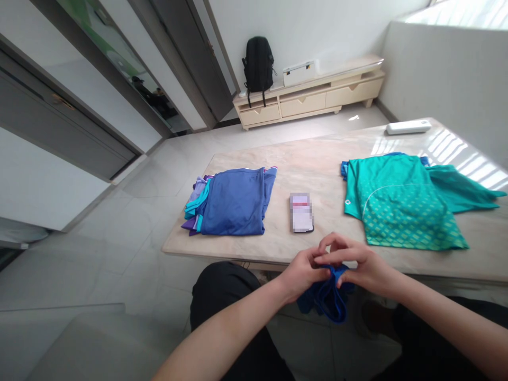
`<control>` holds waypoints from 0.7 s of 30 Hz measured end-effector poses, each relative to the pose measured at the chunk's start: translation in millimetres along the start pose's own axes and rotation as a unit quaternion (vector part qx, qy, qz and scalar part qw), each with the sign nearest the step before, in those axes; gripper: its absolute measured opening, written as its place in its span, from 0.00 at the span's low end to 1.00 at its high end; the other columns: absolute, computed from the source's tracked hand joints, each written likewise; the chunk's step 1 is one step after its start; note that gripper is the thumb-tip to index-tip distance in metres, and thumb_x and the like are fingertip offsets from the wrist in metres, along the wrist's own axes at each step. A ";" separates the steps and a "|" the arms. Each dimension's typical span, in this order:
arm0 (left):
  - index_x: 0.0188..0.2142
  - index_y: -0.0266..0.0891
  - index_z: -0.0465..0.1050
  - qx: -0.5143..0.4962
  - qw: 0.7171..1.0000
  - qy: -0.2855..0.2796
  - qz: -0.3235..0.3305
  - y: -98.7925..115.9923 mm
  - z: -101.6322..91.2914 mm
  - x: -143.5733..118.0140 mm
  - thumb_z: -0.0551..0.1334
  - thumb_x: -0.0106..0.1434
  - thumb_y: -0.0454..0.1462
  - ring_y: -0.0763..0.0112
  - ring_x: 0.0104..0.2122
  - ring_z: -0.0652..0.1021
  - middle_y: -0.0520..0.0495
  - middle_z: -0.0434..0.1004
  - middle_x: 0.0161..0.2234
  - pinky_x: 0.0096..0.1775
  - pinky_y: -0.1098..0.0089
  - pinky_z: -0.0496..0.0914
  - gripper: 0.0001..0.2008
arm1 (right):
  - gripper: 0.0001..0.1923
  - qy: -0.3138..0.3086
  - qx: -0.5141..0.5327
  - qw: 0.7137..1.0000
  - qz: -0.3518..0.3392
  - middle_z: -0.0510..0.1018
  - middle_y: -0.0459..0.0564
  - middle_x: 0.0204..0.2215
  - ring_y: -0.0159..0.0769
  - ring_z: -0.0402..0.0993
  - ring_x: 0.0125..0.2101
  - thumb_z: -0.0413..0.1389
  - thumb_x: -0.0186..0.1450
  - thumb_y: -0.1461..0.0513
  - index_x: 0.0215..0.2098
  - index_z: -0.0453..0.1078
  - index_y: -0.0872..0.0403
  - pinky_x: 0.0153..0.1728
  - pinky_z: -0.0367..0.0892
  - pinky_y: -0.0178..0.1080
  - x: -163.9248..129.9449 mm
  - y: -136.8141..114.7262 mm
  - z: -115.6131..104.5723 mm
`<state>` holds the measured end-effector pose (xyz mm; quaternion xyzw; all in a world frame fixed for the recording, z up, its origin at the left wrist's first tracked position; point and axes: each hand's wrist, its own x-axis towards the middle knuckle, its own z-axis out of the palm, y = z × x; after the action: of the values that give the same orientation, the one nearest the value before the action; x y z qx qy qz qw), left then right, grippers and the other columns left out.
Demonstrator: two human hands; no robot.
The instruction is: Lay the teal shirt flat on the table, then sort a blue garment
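A bunched blue garment [335,301] hangs just off the table's near edge, above the gap between my knees. Its upper edge is pinched by my left hand [304,272] on one side and my right hand [361,264] on the other, the fingertips of both meeting above it. What kind of garment it is, I cannot tell from the folds. Beyond my hands on the table lies a phone [301,214] with a blurred screen. To the right, a green patterned garment [405,206] is spread over some blue cloth.
The marble-patterned table [309,159] also bears a stack of folded clothes [236,203] at left and a white oblong case [408,127] at the far right. Against the wall, a low cabinet [305,103] carries a black backpack [259,63] and a white box [299,74].
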<state>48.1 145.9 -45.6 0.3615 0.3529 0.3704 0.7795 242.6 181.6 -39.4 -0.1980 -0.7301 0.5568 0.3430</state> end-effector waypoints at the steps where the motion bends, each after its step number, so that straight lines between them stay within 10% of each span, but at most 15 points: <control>1: 0.47 0.34 0.78 0.009 1.000 -0.003 -0.011 -1.5 -1.7 0.1 0.80 0.47 0.42 0.61 0.43 0.78 0.43 0.79 0.42 0.47 0.66 0.69 0.29 | 0.13 -0.008 -0.008 1.000 -0.017 0.71 0.53 0.49 0.36 0.73 0.41 0.68 0.62 0.60 0.46 0.81 0.46 0.43 0.72 0.38 0.0 0.1 0.2; 10: 0.48 0.33 0.75 0.207 0.978 0.010 0.040 -2.7 -15.1 2.9 0.73 0.56 0.53 0.60 0.44 0.78 0.41 0.79 0.45 0.47 0.64 0.70 0.30 | 0.10 0.042 -0.031 0.998 -0.027 0.78 0.49 0.33 0.34 0.78 0.33 0.67 0.64 0.61 0.44 0.83 0.45 0.34 0.74 0.34 -0.6 -0.4 2.6; 21: 0.61 0.40 0.64 0.506 0.795 0.026 0.334 16.5 -0.5 -15.0 0.55 0.74 0.46 0.61 0.50 0.76 0.39 0.74 0.52 0.54 0.59 0.72 0.21 | 0.01 0.221 -0.171 0.960 -0.016 0.76 0.46 0.32 0.35 0.74 0.34 0.65 0.66 0.63 0.36 0.78 0.49 0.36 0.69 0.38 0.8 -7.1 -17.9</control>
<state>35.3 141.3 -28.0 0.7903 0.3670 0.3856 0.3034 255.7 192.1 -29.9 -0.3604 -0.7234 0.3602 0.4659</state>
